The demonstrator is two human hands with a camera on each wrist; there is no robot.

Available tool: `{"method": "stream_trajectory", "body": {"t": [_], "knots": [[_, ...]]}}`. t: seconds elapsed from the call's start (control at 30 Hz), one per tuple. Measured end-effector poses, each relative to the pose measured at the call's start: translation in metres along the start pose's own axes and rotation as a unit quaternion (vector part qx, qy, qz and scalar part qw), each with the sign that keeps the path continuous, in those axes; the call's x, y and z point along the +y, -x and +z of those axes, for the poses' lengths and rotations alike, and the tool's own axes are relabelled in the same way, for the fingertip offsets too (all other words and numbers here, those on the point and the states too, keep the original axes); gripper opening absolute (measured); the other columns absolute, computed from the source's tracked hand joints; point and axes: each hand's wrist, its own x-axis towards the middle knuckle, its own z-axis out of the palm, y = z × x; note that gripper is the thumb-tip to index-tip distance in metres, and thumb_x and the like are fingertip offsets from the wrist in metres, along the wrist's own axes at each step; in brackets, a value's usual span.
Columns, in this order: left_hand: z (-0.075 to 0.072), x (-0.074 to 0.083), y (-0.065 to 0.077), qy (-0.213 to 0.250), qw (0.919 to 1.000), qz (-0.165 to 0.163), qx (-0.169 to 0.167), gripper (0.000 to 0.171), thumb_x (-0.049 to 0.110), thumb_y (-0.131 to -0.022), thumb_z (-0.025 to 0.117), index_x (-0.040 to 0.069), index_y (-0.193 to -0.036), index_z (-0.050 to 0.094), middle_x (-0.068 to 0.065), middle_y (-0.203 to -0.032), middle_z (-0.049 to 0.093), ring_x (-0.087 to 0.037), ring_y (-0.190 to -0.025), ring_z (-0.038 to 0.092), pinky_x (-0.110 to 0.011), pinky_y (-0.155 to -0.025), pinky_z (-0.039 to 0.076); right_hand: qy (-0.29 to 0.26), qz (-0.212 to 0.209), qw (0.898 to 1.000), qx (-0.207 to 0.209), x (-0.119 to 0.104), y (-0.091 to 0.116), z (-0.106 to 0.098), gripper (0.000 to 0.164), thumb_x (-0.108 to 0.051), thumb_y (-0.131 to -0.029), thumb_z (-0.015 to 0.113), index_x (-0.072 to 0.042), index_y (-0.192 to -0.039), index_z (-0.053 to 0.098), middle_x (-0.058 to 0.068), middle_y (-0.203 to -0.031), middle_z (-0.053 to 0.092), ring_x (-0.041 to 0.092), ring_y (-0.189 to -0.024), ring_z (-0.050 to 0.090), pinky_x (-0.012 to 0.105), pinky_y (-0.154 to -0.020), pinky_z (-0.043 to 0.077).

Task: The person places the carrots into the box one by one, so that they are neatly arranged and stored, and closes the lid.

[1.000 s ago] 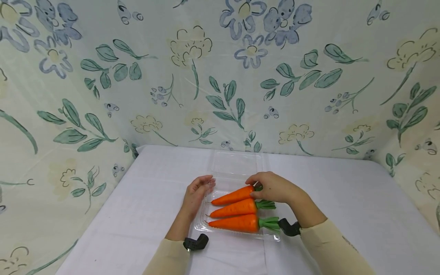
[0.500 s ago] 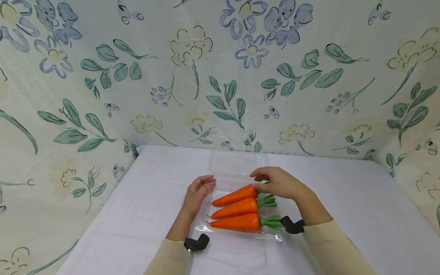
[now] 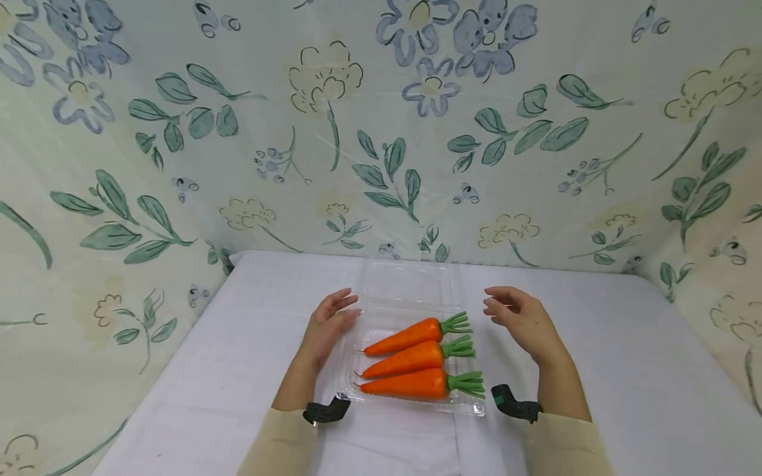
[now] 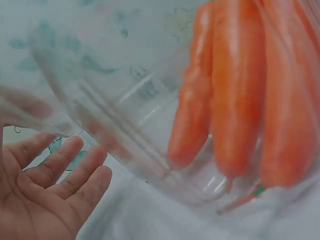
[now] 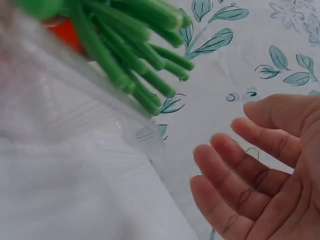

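Note:
Three orange carrots [image 3: 407, 360] with green stem tops lie side by side in a clear plastic clamshell box [image 3: 381, 324]. Their tips point left and the cut stems [image 5: 145, 55] reach over the box's right side. My left hand [image 3: 326, 327] is at the box's left rim, fingers spread and relaxed; in the left wrist view this hand [image 4: 55, 195] shows its palm beside the clear wall, its thumb partly behind the plastic. My right hand [image 3: 526, 324] hovers right of the box, apart from the carrots, with loosely bent fingers and nothing in them.
The box's clear lid [image 3: 411, 281] lies folded back on the far side. A white cloth covers the table [image 3: 268, 317], which ends at a floral fabric backdrop [image 3: 393, 132]. Black wrist cameras [image 3: 327, 410] sit on both wrists.
My right hand has let go of the farthest carrot's top and moved right, off the box. My left hand has shifted slightly left and its fingers have loosened from the rim.

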Motion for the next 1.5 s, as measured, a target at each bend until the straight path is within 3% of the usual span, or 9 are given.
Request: {"method": "stream_trajectory", "body": {"t": [0.17,0.27,0.4,0.5,0.67,0.77,1.0,1.33,1.5], "knots": [[0.003,-0.003,-0.005,0.047,0.9985,-0.025,-0.013,0.055,0.006,-0.101,0.052,0.0,-0.154,0.038,-0.022,-0.156,0.047,-0.033,-0.133,0.059,-0.03,-0.11,0.05,-0.082,0.046,0.995,-0.044,0.022,-0.008,0.019,0.054,-0.031,-0.105,0.055,-0.006,-0.152,0.044,0.023,-0.136,0.061,0.023,-0.107,0.071,0.032,-0.092,0.062],[0.007,-0.005,-0.007,0.072,0.9967,-0.032,-0.019,0.057,0.004,-0.102,0.051,-0.002,-0.155,0.034,-0.024,-0.158,0.043,-0.032,-0.133,0.059,-0.035,-0.115,0.047,-0.156,0.062,0.983,-0.069,0.031,-0.012,0.029,0.054,-0.025,-0.105,0.054,-0.004,-0.153,0.041,0.013,-0.121,0.068,0.012,-0.094,0.068,0.024,-0.083,0.061],[0.009,-0.009,-0.007,0.099,0.9944,-0.031,-0.016,0.056,0.001,-0.101,0.05,-0.005,-0.154,0.032,-0.029,-0.156,0.043,-0.034,-0.13,0.061,-0.04,-0.116,0.044,-0.274,0.06,0.955,-0.098,0.038,-0.015,0.04,0.055,-0.021,-0.105,0.054,-0.001,-0.153,0.039,-0.006,-0.099,0.069,0.006,-0.08,0.063,0.02,-0.073,0.058],[0.009,-0.01,-0.006,0.092,0.9949,-0.037,-0.016,0.056,0.004,-0.101,0.051,-0.005,-0.154,0.033,-0.029,-0.154,0.045,-0.036,-0.132,0.059,-0.04,-0.117,0.042,-0.349,0.055,0.929,-0.109,0.043,-0.015,0.045,0.054,-0.018,-0.104,0.056,-0.002,-0.153,0.04,-0.008,-0.096,0.071,0.007,-0.076,0.063,0.019,-0.07,0.057],[0.01,-0.012,-0.004,0.085,0.9951,-0.042,-0.028,0.057,0.007,-0.101,0.05,-0.004,-0.155,0.034,-0.029,-0.152,0.049,-0.041,-0.14,0.051,-0.043,-0.119,0.039,-0.42,0.03,0.896,-0.139,0.055,-0.013,0.046,0.052,-0.014,-0.105,0.053,-0.006,-0.155,0.037,-0.007,-0.099,0.072,0.007,-0.076,0.064,0.019,-0.069,0.058],[0.011,-0.013,-0.005,0.086,0.995,-0.041,-0.03,0.056,0.006,-0.102,0.048,-0.004,-0.155,0.033,-0.029,-0.151,0.049,-0.042,-0.143,0.048,-0.043,-0.119,0.038,-0.439,0.006,0.884,-0.161,0.059,-0.014,0.046,0.05,-0.01,-0.106,0.048,-0.007,-0.155,0.036,-0.007,-0.099,0.072,0.006,-0.076,0.064,0.019,-0.071,0.059],[0.012,-0.013,-0.006,0.083,0.9951,-0.049,-0.023,0.051,0.008,-0.105,0.044,-0.003,-0.154,0.037,-0.025,-0.15,0.052,-0.039,-0.144,0.047,-0.04,-0.119,0.039,-0.428,-0.017,0.888,-0.164,0.058,-0.017,0.046,0.054,-0.01,-0.106,0.049,-0.006,-0.158,0.03,-0.008,-0.103,0.071,0.005,-0.077,0.065,0.018,-0.073,0.059],[0.016,-0.011,-0.005,0.071,0.996,-0.052,-0.016,0.049,0.014,-0.106,0.045,0.005,-0.154,0.041,-0.023,-0.147,0.057,-0.035,-0.141,0.051,-0.041,-0.119,0.04,-0.427,-0.045,0.89,-0.15,0.059,-0.017,0.048,0.047,-0.007,-0.105,0.051,-0.015,-0.151,0.043,-0.007,-0.105,0.067,0.004,-0.077,0.063,0.015,-0.068,0.055],[0.017,-0.011,-0.006,0.083,0.9956,-0.044,-0.011,0.048,0.01,-0.106,0.045,0.003,-0.153,0.041,-0.026,-0.144,0.058,-0.036,-0.139,0.053,-0.043,-0.12,0.04,-0.424,-0.047,0.894,-0.137,0.057,-0.017,0.049,0.053,-0.004,-0.104,0.05,-0.009,-0.155,0.035,-0.007,-0.107,0.07,0.004,-0.081,0.067,0.016,-0.07,0.058]]}}
